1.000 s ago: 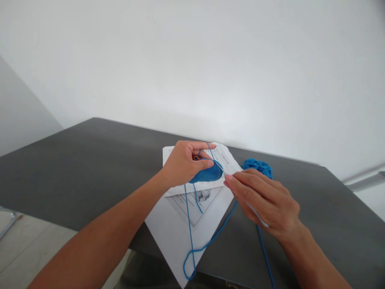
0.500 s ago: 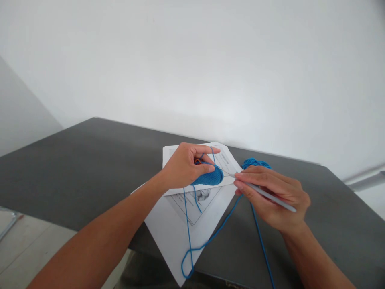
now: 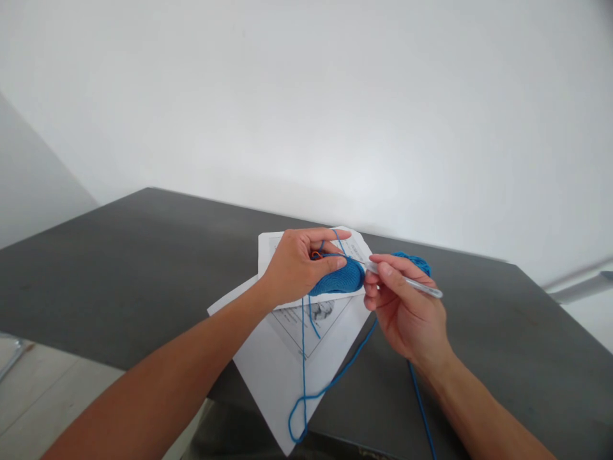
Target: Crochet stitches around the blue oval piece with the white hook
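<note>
My left hand (image 3: pixel 299 262) pinches a blue crochet piece (image 3: pixel 339 278) between thumb and fingers, with its index finger stretched out and blue yarn (image 3: pixel 341 241) looped over it. A small orange stitch marker (image 3: pixel 317 255) shows by the fingers. In my right hand (image 3: pixel 412 306) is a crochet hook with a pale grey handle (image 3: pixel 421 287), its thin metal shaft reaching to the top edge of the blue piece. Whether the tip sits inside a stitch is too small to tell. Yarn hangs below the left hand and loops over the paper.
Printed sheets of paper (image 3: pixel 268 358) lie under the hands, one corner over the front edge of the dark table (image 3: pixel 143 268). Behind my right hand sits a blue yarn skein (image 3: pixel 416 260). A white wall (image 3: pixel 306 115) rises behind the table.
My right hand has moved left and turned, bringing the hook's handle closer to the crochet piece. More of the blue piece now shows to the right of my left thumb.
</note>
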Demonstrator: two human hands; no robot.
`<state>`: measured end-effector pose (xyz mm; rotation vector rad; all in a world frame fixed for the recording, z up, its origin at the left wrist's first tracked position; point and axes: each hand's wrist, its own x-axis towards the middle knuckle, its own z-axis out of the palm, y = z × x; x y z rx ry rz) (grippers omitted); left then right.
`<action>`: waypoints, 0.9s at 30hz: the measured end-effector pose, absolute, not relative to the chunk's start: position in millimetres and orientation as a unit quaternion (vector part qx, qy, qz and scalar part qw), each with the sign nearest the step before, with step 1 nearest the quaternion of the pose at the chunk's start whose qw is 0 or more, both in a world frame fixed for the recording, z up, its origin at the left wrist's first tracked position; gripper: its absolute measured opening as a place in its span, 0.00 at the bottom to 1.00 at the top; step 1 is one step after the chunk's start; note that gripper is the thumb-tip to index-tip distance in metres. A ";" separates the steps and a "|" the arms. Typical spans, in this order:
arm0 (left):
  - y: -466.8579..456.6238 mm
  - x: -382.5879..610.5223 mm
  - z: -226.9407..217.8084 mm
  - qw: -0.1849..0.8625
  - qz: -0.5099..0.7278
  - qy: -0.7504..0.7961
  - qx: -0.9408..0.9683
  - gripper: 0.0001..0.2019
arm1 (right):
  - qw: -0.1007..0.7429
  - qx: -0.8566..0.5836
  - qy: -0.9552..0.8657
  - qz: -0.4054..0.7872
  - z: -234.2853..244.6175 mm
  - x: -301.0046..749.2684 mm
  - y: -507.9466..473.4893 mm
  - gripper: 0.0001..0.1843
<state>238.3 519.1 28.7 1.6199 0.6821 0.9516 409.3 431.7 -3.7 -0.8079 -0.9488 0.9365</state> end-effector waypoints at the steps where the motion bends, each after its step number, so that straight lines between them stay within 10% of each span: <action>1: 517.7 239.5 28.0 0.544 0.405 0.286 0.677 0.24 | 0.717 -0.361 -0.425 0.418 -4.4 406.9 432.3 0.05; 27: 532.3 263.7 55.4 0.589 0.465 0.240 0.615 0.22 | 0.711 -0.405 -0.553 0.156 2.3 398.2 447.2 0.15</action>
